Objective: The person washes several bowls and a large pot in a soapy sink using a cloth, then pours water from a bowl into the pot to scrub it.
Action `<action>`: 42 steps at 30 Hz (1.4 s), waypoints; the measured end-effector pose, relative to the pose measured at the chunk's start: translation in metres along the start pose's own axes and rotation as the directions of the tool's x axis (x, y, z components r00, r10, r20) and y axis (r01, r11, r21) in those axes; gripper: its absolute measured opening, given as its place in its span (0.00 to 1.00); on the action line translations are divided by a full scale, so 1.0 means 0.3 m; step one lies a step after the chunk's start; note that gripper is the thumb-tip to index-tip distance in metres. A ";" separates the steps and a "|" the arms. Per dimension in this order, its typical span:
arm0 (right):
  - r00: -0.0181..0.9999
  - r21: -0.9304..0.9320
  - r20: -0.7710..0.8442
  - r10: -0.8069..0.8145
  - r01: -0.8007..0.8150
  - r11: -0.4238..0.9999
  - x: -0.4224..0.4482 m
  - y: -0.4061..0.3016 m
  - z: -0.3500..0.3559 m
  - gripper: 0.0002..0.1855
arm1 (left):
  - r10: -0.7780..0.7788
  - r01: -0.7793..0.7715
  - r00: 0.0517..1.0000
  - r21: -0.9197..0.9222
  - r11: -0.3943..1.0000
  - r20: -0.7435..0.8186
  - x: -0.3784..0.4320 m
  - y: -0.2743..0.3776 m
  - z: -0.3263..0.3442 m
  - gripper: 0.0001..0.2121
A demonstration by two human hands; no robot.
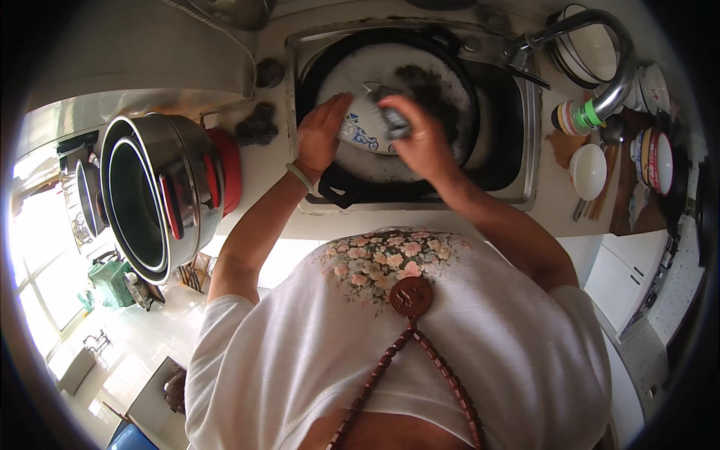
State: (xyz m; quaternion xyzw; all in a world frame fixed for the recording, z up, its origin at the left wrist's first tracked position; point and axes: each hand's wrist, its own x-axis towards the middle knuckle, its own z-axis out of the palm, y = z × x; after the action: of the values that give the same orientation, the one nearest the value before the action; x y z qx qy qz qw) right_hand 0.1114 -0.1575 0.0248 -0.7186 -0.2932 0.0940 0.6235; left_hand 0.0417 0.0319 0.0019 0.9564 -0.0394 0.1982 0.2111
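Note:
A large black wok-like pan (476, 107) with cloudy, sudsy water sits in the stainless-steel sink (529, 185). In it is a white plate with a blue pattern (360, 135), tilted and partly covered by both hands. My left hand (322, 135) grips the plate's left edge, its thumb hidden. My right hand (422, 138), blurred, holds a dark grey scrubber (395, 122) against the plate's right part. Behind that hand a dark, ragged mass (433, 93) lies in the water; I cannot tell what it is.
A chrome faucet (610, 34) arches at the upper right. Bowls (588, 171), stacked bowls (659, 160) and chopsticks (606, 191) lie on the right counter. Nested steel pots (191, 185) stand at the left, beside a dark scouring pad (257, 125).

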 end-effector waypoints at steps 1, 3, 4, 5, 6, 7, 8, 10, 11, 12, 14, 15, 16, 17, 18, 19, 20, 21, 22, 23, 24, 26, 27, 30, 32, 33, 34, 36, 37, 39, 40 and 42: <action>0.994 -0.033 0.087 -0.062 0.065 0.997 0.009 -0.025 0.018 0.27 | 0.010 -0.010 1.000 -0.030 0.999 -0.002 0.007 0.010 0.010 0.26; 0.986 -0.136 0.137 -0.094 0.113 0.984 0.019 -0.020 0.011 0.28 | 0.003 -0.003 1.000 -0.028 1.000 -0.011 0.011 0.026 0.016 0.25; 0.988 -0.066 0.136 -0.066 0.075 0.995 0.012 -0.006 -0.003 0.29 | -0.001 0.001 1.000 -0.025 1.000 -0.013 0.009 0.031 0.017 0.24; 0.990 0.005 0.138 -0.038 0.038 0.999 0.004 0.013 -0.020 0.29 | -0.021 0.021 1.000 -0.041 0.999 -0.016 0.007 0.036 0.018 0.24; 0.976 -0.017 0.147 -0.160 0.165 0.986 -0.016 0.057 -0.041 0.30 | -0.041 0.041 0.999 -0.056 0.998 -0.010 -0.001 0.042 0.012 0.24; 0.981 0.011 0.147 -0.125 0.125 0.992 -0.039 0.100 -0.062 0.31 | -0.064 0.063 0.998 -0.064 0.996 -0.008 -0.009 0.038 0.006 0.23; 0.985 0.039 0.149 -0.089 0.084 0.996 -0.065 0.141 -0.084 0.31 | -0.074 0.071 0.997 -0.082 0.994 -0.027 -0.019 0.032 0.003 0.23; 0.986 0.023 0.166 0.007 -0.011 1.000 -0.099 0.215 -0.119 0.30 | -0.095 0.086 0.993 -0.118 0.989 -0.068 -0.035 0.019 -0.002 0.23; 0.982 -0.021 0.178 0.067 -0.064 0.998 -0.106 0.250 -0.131 0.29 | -0.106 0.097 0.992 -0.132 0.987 -0.067 -0.045 0.016 -0.008 0.24; 0.975 -0.066 0.184 0.124 -0.114 0.991 -0.104 0.282 -0.130 0.27 | -0.114 0.104 0.991 -0.145 0.984 -0.069 -0.050 0.012 -0.015 0.24; 0.950 -0.212 0.234 0.209 -0.160 0.964 -0.101 0.346 -0.109 0.24 | -0.134 0.118 0.988 -0.172 0.978 -0.083 -0.055 0.028 -0.033 0.24; 0.934 -0.285 0.256 0.249 -0.173 0.943 -0.088 0.362 -0.100 0.22 | -0.146 0.127 0.984 -0.181 0.975 -0.099 -0.047 0.050 -0.048 0.24; 0.927 -0.331 0.318 0.198 -0.088 0.940 -0.080 0.375 -0.095 0.21 | -0.158 0.135 0.981 -0.191 0.972 -0.114 -0.044 0.061 -0.056 0.24; 0.913 -0.369 0.380 0.150 0.001 0.929 -0.074 0.387 -0.090 0.20 | -0.160 0.134 0.978 -0.185 0.973 -0.135 -0.047 0.056 -0.055 0.24; 0.890 -0.399 0.443 0.107 0.089 0.913 -0.071 0.398 -0.083 0.19 | -0.164 0.136 0.975 -0.179 0.974 -0.152 -0.056 0.051 -0.052 0.24; 0.846 -0.460 0.502 0.179 0.085 0.884 -0.079 0.468 -0.083 0.19 | -0.155 0.124 0.974 -0.181 0.976 -0.167 -0.050 0.050 -0.049 0.24; 0.799 -0.522 0.544 0.258 0.081 0.849 -0.101 0.590 -0.092 0.19 | -0.161 0.129 0.974 -0.189 0.973 -0.160 -0.035 0.054 -0.048 0.24; 0.741 -0.577 0.583 0.334 0.087 0.812 -0.116 0.662 -0.110 0.19 | -0.172 0.141 0.973 -0.193 0.971 -0.156 -0.029 0.052 -0.050 0.23; 0.818 -0.304 0.435 0.376 -0.259 0.917 -0.112 0.665 -0.131 0.19 | -0.197 0.167 0.967 -0.187 0.968 -0.160 -0.035 0.048 -0.057 0.23; 0.832 0.068 0.291 0.473 -0.511 0.857 -0.109 0.667 -0.157 0.19 | -0.241 0.201 0.960 -0.248 0.948 -0.142 -0.041 0.035 -0.059 0.21; 0.805 0.248 0.205 0.556 -0.593 0.766 -0.085 0.626 -0.162 0.19 | -0.288 0.239 0.950 -0.307 0.921 -0.123 -0.053 0.012 -0.050 0.19; 0.752 0.419 0.038 0.658 -0.610 0.672 0.003 0.415 -0.150 0.19 | -0.463 0.412 0.884 -0.367 0.834 -0.060 -0.084 -0.016 -0.026 0.15; 0.737 0.400 -0.051 0.674 -0.603 0.690 0.040 0.296 -0.155 0.19 | -0.575 0.528 0.818 -0.368 0.765 -0.021 -0.088 -0.024 -0.012 0.13; 0.806 0.558 -0.157 0.571 -0.404 0.724 0.031 0.190 -0.178 0.19 | -0.794 0.655 0.597 -0.641 0.401 0.114 -0.086 -0.063 0.048 0.12; 0.784 0.452 -0.177 0.595 -0.472 0.757 0.009 0.158 -0.174 0.18 | -0.881 0.658 0.398 -0.748 0.080 0.256 -0.097 -0.070 0.085 0.13; 0.772 0.398 -0.198 0.604 -0.500 0.769 0.008 0.151 -0.176 0.17 | -0.901 0.669 0.274 -0.740 -0.072 0.336 -0.083 -0.057 0.101 0.12; 0.778 0.217 -0.175 0.604 -0.568 0.794 0.002 0.174 -0.172 0.18 | -0.898 0.658 0.147 -0.719 -0.223 0.414 -0.076 -0.053 0.109 0.12; 0.788 -0.066 -0.103 0.607 -0.615 0.786 -0.002 0.225 -0.153 0.19 | -0.758 0.541 0.221 -0.723 -0.429 0.614 -0.131 -0.091 0.137 0.11; 0.786 -0.204 -0.066 0.615 -0.614 0.762 -0.006 0.248 -0.140 0.20 | -0.670 0.486 0.266 -0.696 -0.528 0.693 -0.156 -0.106 0.145 0.10; 0.917 -0.473 -0.009 0.400 -0.356 0.806 -0.049 0.347 -0.112 0.21 | -0.475 0.415 0.247 -0.535 -0.736 0.845 -0.180 -0.125 0.171 0.08; 0.981 -0.628 0.023 0.191 -0.134 0.766 -0.099 0.470 -0.101 0.20 | -0.350 0.389 0.244 -0.422 -0.819 0.904 -0.166 -0.123 0.181 0.06; 0.994 -0.640 0.010 0.111 -0.079 0.764 -0.113 0.544 -0.094 0.20 | -0.182 0.281 0.227 -0.243 -0.928 0.957 -0.151 -0.105 0.180 0.06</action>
State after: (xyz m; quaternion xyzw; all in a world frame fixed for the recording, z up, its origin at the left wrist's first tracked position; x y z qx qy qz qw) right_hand 0.1476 -0.2077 -0.1325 -0.8991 -0.2857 0.0372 0.3296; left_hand 0.0248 0.0374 -0.0733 0.0489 0.4286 -0.1552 0.8887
